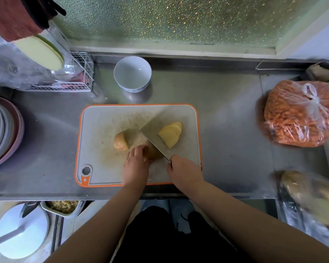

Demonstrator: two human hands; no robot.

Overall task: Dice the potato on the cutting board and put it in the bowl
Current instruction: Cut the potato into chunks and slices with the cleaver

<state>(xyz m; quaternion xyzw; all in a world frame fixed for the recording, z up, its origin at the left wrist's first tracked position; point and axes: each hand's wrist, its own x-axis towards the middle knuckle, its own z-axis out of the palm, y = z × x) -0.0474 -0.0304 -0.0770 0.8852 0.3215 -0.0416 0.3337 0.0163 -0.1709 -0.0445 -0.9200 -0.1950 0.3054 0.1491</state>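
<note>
As the potato lies long-ways from left to right across the cutting board, the left hand curls over its near side, while the right hand grips the knife, its blade angled across the right end. Cut slices sit just right of the blade. The bowl stands on the tabletop beyond the board's far edge.

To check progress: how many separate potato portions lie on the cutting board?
3: unpeeled potato end at left, potato body under left hand, pale fanned slices right of cleaver.
</note>
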